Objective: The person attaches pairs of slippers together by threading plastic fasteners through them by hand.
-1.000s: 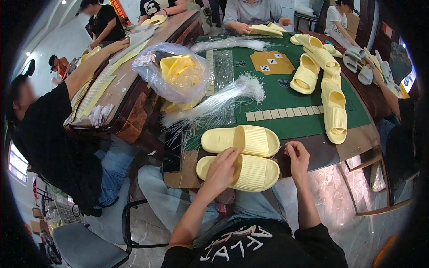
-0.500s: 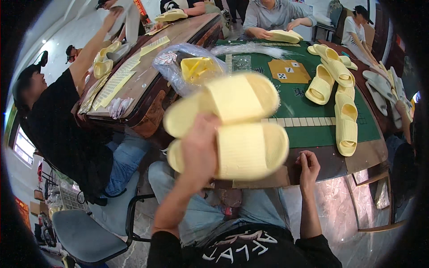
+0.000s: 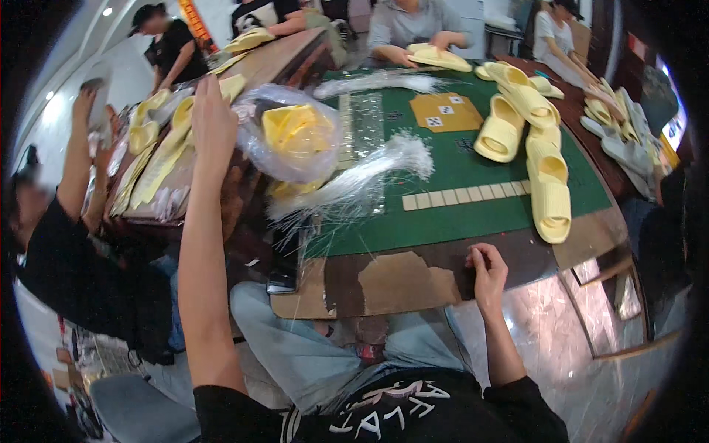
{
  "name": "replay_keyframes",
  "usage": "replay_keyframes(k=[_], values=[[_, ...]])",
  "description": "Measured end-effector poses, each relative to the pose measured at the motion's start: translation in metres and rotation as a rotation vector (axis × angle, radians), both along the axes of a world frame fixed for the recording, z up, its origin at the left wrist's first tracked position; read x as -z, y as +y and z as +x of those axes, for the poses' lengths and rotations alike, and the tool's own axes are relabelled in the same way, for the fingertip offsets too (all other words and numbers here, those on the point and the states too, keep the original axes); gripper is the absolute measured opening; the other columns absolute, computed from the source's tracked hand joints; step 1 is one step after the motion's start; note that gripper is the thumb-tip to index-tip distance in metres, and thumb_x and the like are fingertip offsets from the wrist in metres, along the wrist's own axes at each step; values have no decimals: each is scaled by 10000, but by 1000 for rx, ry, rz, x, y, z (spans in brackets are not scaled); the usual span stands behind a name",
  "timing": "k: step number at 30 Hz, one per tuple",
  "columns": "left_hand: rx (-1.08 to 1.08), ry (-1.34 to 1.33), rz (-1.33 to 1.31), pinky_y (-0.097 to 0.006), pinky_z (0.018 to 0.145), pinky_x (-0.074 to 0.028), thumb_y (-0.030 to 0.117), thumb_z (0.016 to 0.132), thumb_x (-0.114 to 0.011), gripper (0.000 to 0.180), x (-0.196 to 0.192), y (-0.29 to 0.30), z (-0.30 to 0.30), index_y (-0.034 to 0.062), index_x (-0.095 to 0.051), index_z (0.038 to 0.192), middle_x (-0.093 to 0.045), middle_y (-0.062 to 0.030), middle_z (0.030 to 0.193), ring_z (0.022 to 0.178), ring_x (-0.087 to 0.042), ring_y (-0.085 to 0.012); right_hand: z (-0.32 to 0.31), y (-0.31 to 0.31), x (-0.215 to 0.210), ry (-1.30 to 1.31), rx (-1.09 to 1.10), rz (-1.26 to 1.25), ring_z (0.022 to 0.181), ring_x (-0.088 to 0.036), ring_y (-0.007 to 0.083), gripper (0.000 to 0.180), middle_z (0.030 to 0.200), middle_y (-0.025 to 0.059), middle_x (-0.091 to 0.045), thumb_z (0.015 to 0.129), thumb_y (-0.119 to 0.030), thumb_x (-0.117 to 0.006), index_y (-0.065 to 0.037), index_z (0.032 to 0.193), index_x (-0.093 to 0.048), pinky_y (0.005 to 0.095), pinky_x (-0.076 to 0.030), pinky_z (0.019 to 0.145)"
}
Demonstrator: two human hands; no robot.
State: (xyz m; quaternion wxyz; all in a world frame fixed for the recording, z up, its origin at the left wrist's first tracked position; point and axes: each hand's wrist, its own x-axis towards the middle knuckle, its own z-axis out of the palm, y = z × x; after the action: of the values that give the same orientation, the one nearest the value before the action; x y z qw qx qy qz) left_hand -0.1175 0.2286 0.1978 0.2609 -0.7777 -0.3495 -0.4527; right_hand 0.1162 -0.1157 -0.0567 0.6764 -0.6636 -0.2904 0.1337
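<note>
My left hand [image 3: 214,125] reaches far out over the table on the left, its fingers closed round a pair of yellow slippers [image 3: 233,87]. The hand hides most of the pair, which shows on both sides of it. My right hand [image 3: 488,272] rests at the near edge of the green-topped table, fingers curled, with nothing visible in them. Between my arms lies a bundle of thin white strands [image 3: 377,173]. Beside it sits a clear plastic bag [image 3: 247,136] with yellow pieces [image 3: 292,129] inside.
More yellow slippers [image 3: 550,199] stand in a row along the green table's [image 3: 354,235] right side. White tiles [image 3: 465,195] and an orange card piece [image 3: 428,111] lie on it. Several people work around; one in black [image 3: 81,258] sits close on my left. A chair [image 3: 140,410] stands behind that side.
My left hand has carried the yellow slippers from in front of me out to the left table, uncovering the white strands. My right hand stays curled at the table edge. The view has shifted.
</note>
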Motion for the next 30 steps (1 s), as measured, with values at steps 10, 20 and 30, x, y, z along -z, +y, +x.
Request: replay_keyframes(k=[10, 20, 30], values=[[462, 166, -485, -384, 730, -500, 9, 808, -567, 340, 160, -144, 17, 63, -562, 1143, -624, -172, 1021, 889, -617, -325, 83, -35, -10, -402, 563, -96, 1001, -529, 250, 330, 1105, 135, -516, 829, -36, -583, -12, 1150, -509, 335, -418, 868], [601, 258, -758, -371, 740, -504, 54, 814, -580, 238, 195, -177, 7, 46, -608, 1050, -632, -133, 1021, 888, -621, -303, 164, -64, -7, -693, 754, -609, 1067, -472, 379, 512, 1152, 162, -529, 753, -46, -631, -88, 1229, -448, 449, -405, 897], [700, 310, -734, -360, 740, -512, 68, 808, -589, 218, 205, -192, 18, 40, -624, 1021, -644, -129, 981, 888, -627, -283, 169, -74, 3, -113, 113, -33, 877, -589, 168, 598, 975, 126, -602, 649, 139, -550, -2, 1221, -449, 266, -465, 780]])
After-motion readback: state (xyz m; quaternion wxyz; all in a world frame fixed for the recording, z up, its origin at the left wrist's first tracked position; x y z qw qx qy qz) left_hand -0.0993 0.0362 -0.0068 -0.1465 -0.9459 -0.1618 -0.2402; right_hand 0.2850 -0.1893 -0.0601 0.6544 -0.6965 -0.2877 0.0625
